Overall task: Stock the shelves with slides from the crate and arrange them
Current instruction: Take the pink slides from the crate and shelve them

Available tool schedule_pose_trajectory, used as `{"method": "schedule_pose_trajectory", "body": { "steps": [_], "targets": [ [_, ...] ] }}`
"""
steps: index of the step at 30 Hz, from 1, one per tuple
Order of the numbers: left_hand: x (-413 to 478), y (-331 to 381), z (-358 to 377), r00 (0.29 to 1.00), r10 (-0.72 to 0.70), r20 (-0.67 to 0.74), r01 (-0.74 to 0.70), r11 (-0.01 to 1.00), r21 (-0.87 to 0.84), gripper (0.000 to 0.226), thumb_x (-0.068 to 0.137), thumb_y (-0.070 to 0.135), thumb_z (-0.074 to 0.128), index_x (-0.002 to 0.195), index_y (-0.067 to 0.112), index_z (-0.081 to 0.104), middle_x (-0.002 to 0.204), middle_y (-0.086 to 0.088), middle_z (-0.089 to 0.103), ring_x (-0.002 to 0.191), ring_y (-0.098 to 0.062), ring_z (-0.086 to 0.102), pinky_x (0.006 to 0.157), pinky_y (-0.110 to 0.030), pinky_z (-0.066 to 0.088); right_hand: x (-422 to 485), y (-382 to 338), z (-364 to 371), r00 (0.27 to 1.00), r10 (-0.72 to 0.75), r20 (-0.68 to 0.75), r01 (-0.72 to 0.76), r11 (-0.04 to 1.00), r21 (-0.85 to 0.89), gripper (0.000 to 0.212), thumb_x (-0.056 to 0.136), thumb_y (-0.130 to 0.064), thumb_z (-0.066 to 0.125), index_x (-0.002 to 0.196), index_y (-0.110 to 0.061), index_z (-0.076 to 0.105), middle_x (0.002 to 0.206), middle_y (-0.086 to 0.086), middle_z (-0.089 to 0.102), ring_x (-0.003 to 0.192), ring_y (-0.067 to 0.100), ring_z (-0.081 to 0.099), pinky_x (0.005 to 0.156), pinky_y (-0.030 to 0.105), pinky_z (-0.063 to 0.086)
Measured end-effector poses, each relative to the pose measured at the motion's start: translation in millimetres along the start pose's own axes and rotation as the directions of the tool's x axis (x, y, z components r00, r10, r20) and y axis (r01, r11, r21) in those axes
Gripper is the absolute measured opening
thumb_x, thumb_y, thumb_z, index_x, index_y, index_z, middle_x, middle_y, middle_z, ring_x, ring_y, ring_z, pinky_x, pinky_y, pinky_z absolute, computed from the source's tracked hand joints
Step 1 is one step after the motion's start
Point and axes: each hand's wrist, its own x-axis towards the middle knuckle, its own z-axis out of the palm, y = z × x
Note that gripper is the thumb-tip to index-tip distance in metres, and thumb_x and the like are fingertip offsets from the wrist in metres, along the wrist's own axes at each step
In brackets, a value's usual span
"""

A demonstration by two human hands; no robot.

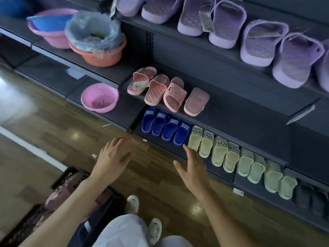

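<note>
On the bottom shelf (160, 141) stand several blue slides (167, 126), then a long row of pale green slides (220, 152), then dark slides (311, 198) at the right. Several pink slides (165, 90) sit on the middle shelf, one turned sole up. Lilac slides (226, 22) fill the top shelf. My right hand (193, 166) is open, its fingertips close to the first green slide. My left hand (112, 155) hovers open over the floor, left of the blue slides. The black crate (71, 177) with pink slides inside lies at the lower left, partly hidden by my left arm.
Pink, blue and orange plastic basins (99, 50), one lined with a plastic bag, stand on the left shelves; a pink bowl (99, 98) sits lower. The wooden floor (169, 189) runs along the shelf front. My feet in white shoes (142, 216) are near the crate.
</note>
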Motion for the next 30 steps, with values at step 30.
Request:
{"method": "schedule_pose_trajectory", "body": {
  "steps": [30],
  "targets": [
    [-320,-256,-111,0.747,-0.565,-0.351,0.574,0.814,-0.089,0.042,0.081,0.013,0.064,0.122,0.008,0.056,0.119,-0.009,0.06,0.107,-0.031,0.057,0.091,-0.043,0.044,-99,-253,206,0.78,-0.389,0.49,0.544,0.808,-0.226,0.06,0.094,-0.047,0.042,0.146,-0.027,0.02,0.152,-0.005,0.025,0.14,0.011,0.02,0.114,0.031,0.014]
  ]
}}
